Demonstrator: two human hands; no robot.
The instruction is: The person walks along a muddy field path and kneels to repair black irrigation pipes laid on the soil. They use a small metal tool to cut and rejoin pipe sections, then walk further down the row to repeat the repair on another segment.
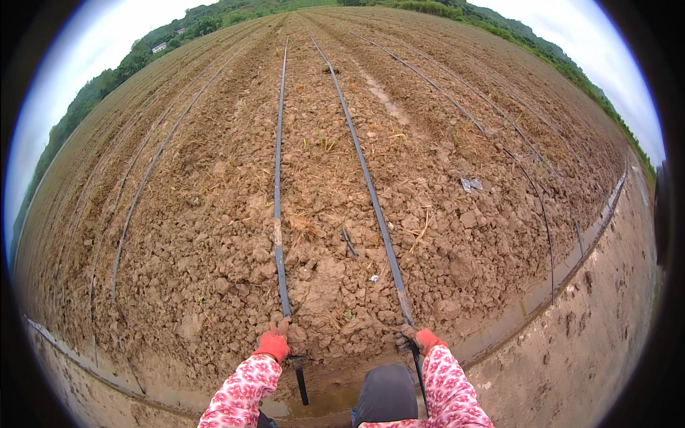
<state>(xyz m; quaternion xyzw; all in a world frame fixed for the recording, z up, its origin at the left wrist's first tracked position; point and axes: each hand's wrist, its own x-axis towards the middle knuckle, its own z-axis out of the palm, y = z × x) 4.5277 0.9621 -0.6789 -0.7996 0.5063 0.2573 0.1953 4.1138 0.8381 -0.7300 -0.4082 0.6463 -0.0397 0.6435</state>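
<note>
My left hand (274, 340), in a red glove with muddy fingers, is closed on the near end of a flat dark drip tape (277, 192). Just below it a short black tube (301, 384) sticks out toward me. My right hand (422, 338), gloved alike, grips the near end of a second drip tape (371, 192). From under that hand a black tube (418, 371) runs down beside my knee. Both tapes stretch away over the soil, side by side. My fingers partly hide where tape and tube meet.
Cloddy brown soil (214, 235) bears more tape lines (153, 164) on both sides. A short black tube piece (349, 242) lies between my two tapes. Silvery scraps (471, 185) lie to the right. A muddy water ditch (325, 401) and a pale path (564, 357) border the near edge.
</note>
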